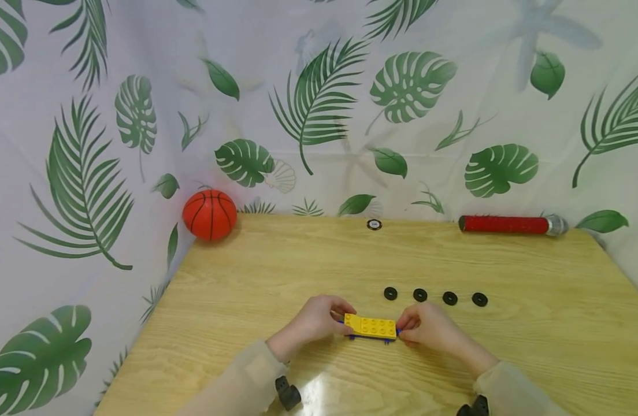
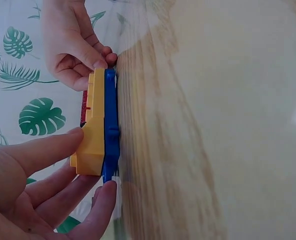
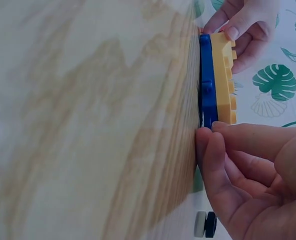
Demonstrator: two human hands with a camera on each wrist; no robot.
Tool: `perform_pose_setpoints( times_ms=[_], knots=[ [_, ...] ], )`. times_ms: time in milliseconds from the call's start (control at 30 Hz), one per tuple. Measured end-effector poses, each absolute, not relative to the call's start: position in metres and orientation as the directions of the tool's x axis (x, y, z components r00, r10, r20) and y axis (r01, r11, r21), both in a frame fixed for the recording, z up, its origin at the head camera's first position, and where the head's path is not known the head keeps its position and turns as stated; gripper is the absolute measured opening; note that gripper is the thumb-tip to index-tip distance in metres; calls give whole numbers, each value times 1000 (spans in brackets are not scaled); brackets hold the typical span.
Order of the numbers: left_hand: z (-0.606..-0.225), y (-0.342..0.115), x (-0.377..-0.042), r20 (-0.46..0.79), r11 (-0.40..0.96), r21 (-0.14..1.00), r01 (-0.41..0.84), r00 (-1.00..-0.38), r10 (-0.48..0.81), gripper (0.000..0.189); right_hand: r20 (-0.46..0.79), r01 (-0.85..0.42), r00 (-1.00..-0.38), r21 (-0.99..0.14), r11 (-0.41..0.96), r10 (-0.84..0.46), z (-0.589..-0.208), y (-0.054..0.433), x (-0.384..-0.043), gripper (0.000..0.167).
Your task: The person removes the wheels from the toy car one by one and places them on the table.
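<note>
A yellow studded toy brick (image 1: 377, 327) sits on a blue toy car base (image 2: 111, 110), low over the wooden table. Small blue stubs stick out along the base's near side in the head view. My left hand (image 1: 319, 318) holds the left end, its thumb and fingers around the yellow brick and the blue base. At the opposite end, my right hand (image 1: 430, 328) pinches the blue base's tip between thumb and finger. Beyond the hands, several black toy tires lie in a row, among them a left one (image 1: 390, 293) and a right one (image 1: 479, 299).
The wooden table (image 1: 277, 260) meets a leaf-printed cloth at its back and left. An orange toy basketball (image 1: 210, 215) stands in the back left corner. Along the back edge lie a black-and-white round chip (image 1: 374, 224) and a red tube with a silver end (image 1: 506, 225).
</note>
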State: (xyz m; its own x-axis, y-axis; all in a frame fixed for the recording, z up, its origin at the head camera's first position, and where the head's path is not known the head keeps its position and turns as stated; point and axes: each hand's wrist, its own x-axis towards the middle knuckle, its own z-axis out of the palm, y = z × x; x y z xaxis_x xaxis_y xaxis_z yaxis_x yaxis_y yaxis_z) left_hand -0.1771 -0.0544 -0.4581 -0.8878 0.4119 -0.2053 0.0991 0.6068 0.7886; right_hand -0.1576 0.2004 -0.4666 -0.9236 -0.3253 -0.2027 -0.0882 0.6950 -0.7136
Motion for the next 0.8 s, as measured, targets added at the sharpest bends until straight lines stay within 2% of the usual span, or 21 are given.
perform_pose_setpoints(
  times_ms=[800],
  knots=[
    [-455, -57, -177, -196, 642, 747, 174, -864, 463, 39, -239, -44, -930, -679, 733, -278, -464, 198, -158, 13]
  ],
)
